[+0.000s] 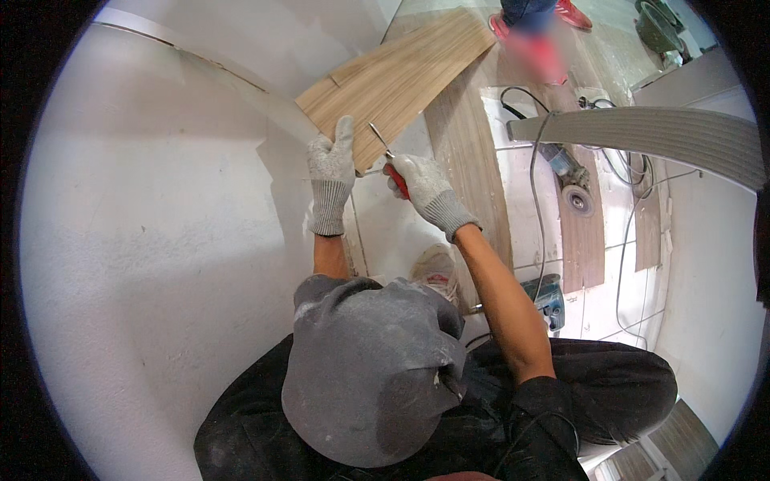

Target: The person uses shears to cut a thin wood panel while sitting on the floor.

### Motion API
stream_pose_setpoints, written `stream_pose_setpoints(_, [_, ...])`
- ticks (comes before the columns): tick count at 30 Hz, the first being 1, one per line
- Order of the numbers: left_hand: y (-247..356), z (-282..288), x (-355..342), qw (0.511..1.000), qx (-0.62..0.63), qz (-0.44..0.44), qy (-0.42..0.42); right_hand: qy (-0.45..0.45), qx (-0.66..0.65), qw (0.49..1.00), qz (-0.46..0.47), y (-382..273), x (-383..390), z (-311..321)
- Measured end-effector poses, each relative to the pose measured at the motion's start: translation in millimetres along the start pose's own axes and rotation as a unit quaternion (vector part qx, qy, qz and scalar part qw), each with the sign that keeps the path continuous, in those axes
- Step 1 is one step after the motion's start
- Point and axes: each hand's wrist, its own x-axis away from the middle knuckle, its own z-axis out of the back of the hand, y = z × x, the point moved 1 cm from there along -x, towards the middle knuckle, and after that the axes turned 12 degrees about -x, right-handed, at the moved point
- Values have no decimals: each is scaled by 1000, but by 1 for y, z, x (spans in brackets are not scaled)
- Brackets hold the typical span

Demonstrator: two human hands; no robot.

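Observation:
My left hand (330,164), in a pale grey knit glove, grips the near corner of a light wood-look plank (401,72), thumb pointing up over its face. The plank slants away from me to the far right, beside the white wall. In my right hand (421,184), gloved the same way, is a red-handled tool with a thin metal shaft (380,138). Its tip points up and left, over the plank's near end. Whether the tip touches the plank I cannot tell. My fingers cover most of the handle.
Behind the plank stands a person in red shoes (573,14). An angle grinder (576,188) lies to the right among loose cables (536,176), with a blue power tool (549,301) nearer me. A grey ribbed bar (642,128) juts in from the right. Planks (465,136) partly cover white floor tiles.

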Motion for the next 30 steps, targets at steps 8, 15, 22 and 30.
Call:
stream_pose_setpoints(8, [7, 7, 5, 991, 119, -1, -62, -24, -131, 986, -99, -3, -1, 7])
stream_pose_setpoints(15, [4, 7, 5, 995, 94, 3, -28, 48, -16, 992, -118, -12, -1, 0])
stream_pose_setpoints(22, [8, 0, 6, 994, 100, -7, -38, 92, 52, 988, -115, -4, 0, -6])
stream_pose_setpoints(30, [19, 6, 12, 989, 142, 15, -31, 57, -184, 962, -194, -11, 1, -17])
